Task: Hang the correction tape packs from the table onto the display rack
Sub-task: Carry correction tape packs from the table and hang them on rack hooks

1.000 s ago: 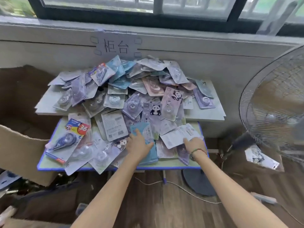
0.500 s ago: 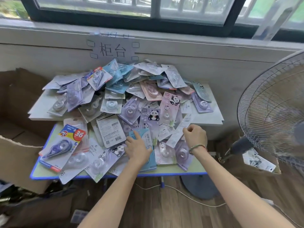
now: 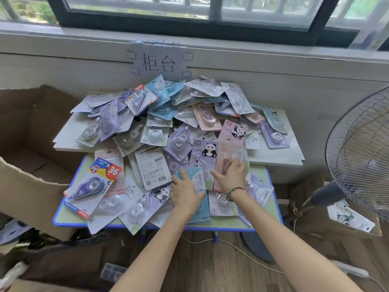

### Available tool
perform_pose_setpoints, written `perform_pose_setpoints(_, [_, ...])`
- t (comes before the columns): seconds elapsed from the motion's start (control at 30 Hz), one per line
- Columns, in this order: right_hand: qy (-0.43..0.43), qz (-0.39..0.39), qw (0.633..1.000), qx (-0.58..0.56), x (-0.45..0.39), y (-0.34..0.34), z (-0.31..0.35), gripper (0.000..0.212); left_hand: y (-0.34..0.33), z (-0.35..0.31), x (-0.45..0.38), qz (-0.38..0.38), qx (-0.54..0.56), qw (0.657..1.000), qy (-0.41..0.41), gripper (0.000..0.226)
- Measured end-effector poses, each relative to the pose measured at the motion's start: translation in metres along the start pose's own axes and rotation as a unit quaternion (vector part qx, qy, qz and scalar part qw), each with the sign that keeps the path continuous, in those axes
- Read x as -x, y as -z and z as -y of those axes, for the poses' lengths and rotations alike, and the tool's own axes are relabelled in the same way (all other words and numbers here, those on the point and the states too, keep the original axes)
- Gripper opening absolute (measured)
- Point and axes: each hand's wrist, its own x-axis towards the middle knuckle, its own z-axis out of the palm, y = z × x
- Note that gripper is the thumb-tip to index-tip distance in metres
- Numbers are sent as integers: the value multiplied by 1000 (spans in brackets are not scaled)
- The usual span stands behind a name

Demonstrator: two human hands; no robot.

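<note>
Dozens of correction tape packs (image 3: 168,131) lay heaped across the desk (image 3: 271,218), a low one with a green top and blue edging, and over a white board (image 3: 280,157) resting behind it against the wall. A paper sign (image 3: 158,62) with 2 printed characters was taped to the wall above the heap, under a dark-framed window (image 3: 189,24). The left hand (image 3: 185,193) lay palm down with fingers spread on a pale blue pack (image 3: 194,180) near the front middle of the desk, pressing it flat rather than gripping it. Just beside it, the right hand (image 3: 230,175), with a beaded bracelet (image 3: 236,189) at the wrist, held a pink pack (image 3: 228,152), its fingers curled over the card's lower part while the top of the card stood tilted up against the pile; the 2 hands were close together but not touching. A purple panda pack (image 3: 204,152) sat just left of the pink one. At the front left corner lay a large pack with a blue dispenser and a red "36" badge (image 3: 93,182). A brown cardboard box (image 3: 31,182) stood open to the left of the desk, and a standing fan (image 3: 357,152) rose on the right. A white cable (image 3: 242,252) trailed over the wooden floor (image 3: 210,270) beneath.
</note>
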Motion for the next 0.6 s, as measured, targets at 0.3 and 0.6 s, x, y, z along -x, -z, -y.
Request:
perform_pose_setpoints(0.3, [-58, -29, 998, -8, -11, -7, -4, 77, -3, 0, -3, -16, 18, 1000, -4, 106])
perform_pose_setpoints(0.6, [-52, -4, 999, -5, -13, 0, -6, 101, -5, -9, -1, -23, 72, 997, 20, 118])
